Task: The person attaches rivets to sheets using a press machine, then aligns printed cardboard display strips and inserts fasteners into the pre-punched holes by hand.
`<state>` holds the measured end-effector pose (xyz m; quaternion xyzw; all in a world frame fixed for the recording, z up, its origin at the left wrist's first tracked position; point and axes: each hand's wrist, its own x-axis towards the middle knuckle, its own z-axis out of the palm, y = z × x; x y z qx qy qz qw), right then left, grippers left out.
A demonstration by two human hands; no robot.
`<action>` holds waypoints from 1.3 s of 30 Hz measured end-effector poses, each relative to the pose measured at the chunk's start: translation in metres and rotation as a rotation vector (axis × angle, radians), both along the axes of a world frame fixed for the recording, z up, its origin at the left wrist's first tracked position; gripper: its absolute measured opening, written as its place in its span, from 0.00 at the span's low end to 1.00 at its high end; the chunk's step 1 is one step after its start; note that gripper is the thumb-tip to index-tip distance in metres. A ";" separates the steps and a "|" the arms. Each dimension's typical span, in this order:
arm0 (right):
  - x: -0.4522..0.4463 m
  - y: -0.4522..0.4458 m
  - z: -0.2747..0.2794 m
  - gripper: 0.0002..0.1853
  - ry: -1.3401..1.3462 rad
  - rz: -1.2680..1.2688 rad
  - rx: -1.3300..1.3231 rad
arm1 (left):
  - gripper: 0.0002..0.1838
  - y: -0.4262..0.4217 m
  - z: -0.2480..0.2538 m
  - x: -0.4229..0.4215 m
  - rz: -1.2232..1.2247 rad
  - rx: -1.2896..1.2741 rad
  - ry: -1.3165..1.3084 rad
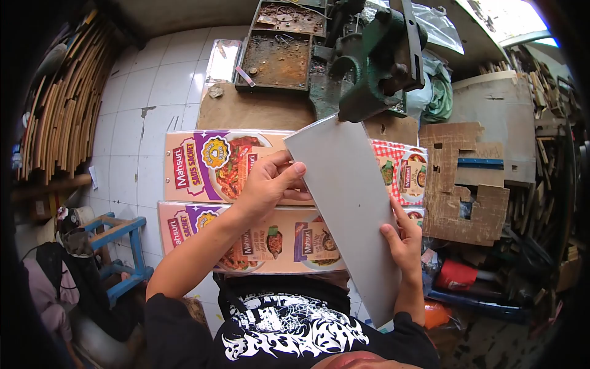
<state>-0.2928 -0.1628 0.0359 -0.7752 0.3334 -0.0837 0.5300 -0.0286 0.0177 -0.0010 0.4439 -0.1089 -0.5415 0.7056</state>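
A long grey board (353,203) is held up at a slant between my two hands, its plain side facing me. My left hand (276,178) grips its left edge, thumb on the face and fingers partly behind. On the right edge, my right hand (402,237) has its thumb on the face and its fingers along the side. The board's upper end is at the head of a green metal machine (362,80); I cannot tell whether they touch. Beneath lie printed sauce-sachet signboards (209,166) in two rows, partly hidden by the board and my arms.
Metal trays (276,61) with small loose parts adjoin the machine. A worn cut-out cardboard piece (442,184) lies at the right. A blue stool frame (126,246) stands on the left floor, below stacked brown sheets (67,104).
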 end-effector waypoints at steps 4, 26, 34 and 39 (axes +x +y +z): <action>0.003 0.002 0.002 0.30 -0.041 -0.013 0.007 | 0.21 0.000 -0.001 0.000 -0.009 0.019 -0.006; 0.000 -0.003 -0.002 0.30 0.026 0.029 -0.071 | 0.20 0.000 0.004 0.000 -0.005 -0.014 0.021; 0.001 0.000 0.000 0.30 -0.021 -0.002 -0.031 | 0.20 -0.001 0.006 -0.001 0.001 -0.013 0.025; 0.000 0.000 -0.001 0.30 -0.037 0.005 -0.002 | 0.20 0.001 0.006 0.000 -0.009 -0.019 0.024</action>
